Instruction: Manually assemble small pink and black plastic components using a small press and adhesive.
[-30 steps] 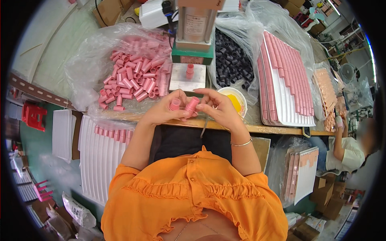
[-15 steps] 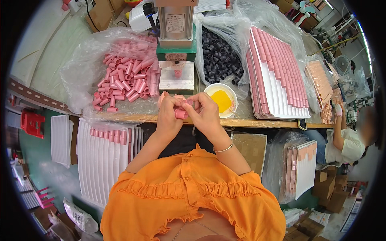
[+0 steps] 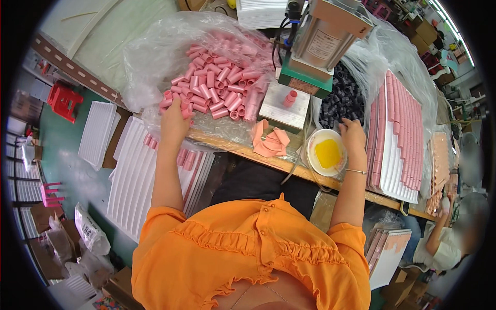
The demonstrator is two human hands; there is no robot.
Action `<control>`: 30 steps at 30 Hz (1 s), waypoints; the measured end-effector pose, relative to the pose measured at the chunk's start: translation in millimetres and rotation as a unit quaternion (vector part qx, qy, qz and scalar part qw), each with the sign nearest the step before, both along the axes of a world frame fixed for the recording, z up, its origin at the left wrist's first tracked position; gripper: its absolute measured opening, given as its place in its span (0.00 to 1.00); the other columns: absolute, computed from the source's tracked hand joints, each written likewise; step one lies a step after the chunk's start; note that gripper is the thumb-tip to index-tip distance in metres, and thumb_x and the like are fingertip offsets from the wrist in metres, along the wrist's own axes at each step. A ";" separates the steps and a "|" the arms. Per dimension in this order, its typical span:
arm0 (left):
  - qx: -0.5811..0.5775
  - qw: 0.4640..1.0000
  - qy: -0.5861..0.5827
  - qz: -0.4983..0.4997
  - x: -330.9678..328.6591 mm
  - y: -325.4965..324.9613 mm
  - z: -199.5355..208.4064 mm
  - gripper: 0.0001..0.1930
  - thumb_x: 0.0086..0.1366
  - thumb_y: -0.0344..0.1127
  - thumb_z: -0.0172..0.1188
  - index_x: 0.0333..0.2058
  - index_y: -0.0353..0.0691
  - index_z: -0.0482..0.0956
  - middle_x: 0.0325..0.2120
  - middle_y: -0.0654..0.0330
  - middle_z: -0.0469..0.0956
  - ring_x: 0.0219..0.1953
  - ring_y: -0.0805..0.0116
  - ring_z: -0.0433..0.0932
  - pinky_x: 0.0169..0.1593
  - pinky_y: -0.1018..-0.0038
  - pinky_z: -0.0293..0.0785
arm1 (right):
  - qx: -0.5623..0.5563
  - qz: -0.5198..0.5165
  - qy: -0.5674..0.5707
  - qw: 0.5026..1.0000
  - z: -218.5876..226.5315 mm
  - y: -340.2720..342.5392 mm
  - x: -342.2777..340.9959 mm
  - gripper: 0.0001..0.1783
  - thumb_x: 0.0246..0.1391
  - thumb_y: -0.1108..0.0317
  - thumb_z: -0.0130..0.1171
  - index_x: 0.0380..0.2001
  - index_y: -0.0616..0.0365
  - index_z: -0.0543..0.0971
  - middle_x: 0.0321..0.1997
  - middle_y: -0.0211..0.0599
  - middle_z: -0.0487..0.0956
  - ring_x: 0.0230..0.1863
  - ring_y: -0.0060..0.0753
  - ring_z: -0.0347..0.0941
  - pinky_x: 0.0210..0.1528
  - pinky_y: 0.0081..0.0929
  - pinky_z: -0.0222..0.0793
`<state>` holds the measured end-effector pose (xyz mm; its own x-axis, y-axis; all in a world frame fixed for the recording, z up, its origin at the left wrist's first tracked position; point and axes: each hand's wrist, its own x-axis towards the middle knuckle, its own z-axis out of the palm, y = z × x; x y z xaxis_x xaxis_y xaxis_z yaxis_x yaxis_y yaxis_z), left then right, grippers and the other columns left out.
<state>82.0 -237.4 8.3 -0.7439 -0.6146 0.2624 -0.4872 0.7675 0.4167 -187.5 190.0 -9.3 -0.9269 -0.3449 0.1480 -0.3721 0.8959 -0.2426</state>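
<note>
At the near left edge of a heap of pink plastic tubes (image 3: 212, 85), my left hand (image 3: 176, 121) has its fingers curled against a pink tube. My right hand (image 3: 353, 137) reaches to the near edge of the black plastic fittings (image 3: 338, 98), just above the white bowl (image 3: 325, 153) with something yellow inside. Its fingers are bent together, and whatever they hold is hidden. Between my hands, one pink tube (image 3: 290, 98) stands upright on the metal base (image 3: 281, 111) of a green and silver press (image 3: 315, 46). Crumpled peach-coloured pieces (image 3: 270, 140) lie in front of the base.
Right of the bowl, white ribbed trays (image 3: 385, 170) carry rows of pink tubes. More ribbed trays (image 3: 132, 181) lean below the table's wooden edge (image 3: 232, 150) at left. Clear plastic sheeting (image 3: 150, 51) surrounds the heap. A co-worker (image 3: 439, 237) sits at far right.
My hands have come apart from in front of the press, where they held a pink tube. The left went to the pink heap, the right to the black fittings. The view has turned.
</note>
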 end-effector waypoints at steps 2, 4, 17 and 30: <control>-0.003 1.000 0.002 0.016 -3.2 -5.9 -5.5 0.20 0.54 0.33 0.69 0.41 0.37 0.68 0.32 0.46 0.80 0.38 0.41 0.79 0.39 0.54 0.74 | -0.012 -0.010 0.002 1.000 0.9 -5.3 -6.4 0.12 0.53 0.61 0.63 0.39 0.51 0.85 0.40 0.45 0.80 0.43 0.49 0.78 0.45 0.40 0.73; -0.004 1.000 0.005 0.028 -7.4 -11.6 -8.1 0.22 0.52 0.33 0.70 0.42 0.39 0.68 0.33 0.46 0.80 0.38 0.42 0.79 0.40 0.54 0.74 | 0.003 -0.023 -0.007 1.000 5.5 -8.4 -11.6 0.10 0.51 0.62 0.65 0.35 0.54 0.85 0.38 0.44 0.80 0.40 0.48 0.78 0.43 0.39 0.73; 0.378 0.861 0.259 -0.222 -16.5 63.9 18.6 0.17 0.51 0.16 0.66 0.36 0.39 0.69 0.36 0.59 0.79 0.40 0.74 0.76 0.48 0.76 0.72 | -0.321 0.047 -0.002 0.946 36.7 24.9 97.9 0.05 0.49 0.72 0.67 0.31 0.58 0.83 0.34 0.35 0.77 0.29 0.30 0.74 0.31 0.28 0.68; 0.262 0.886 0.094 -0.370 -67.0 213.0 25.9 0.16 0.50 0.21 0.69 0.34 0.42 0.72 0.35 0.64 0.82 0.39 0.67 0.73 0.50 0.71 0.64 | -0.111 0.155 0.153 0.970 20.7 11.9 125.1 0.07 0.42 0.70 0.70 0.27 0.53 0.83 0.36 0.33 0.75 0.39 0.40 0.70 0.40 0.37 0.63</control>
<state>14.9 -24.3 34.2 -0.9677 -0.0507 0.2471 0.1846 0.5250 0.8308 -62.4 201.8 11.4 -0.6841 -0.5290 0.5022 -0.7009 0.6674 -0.2517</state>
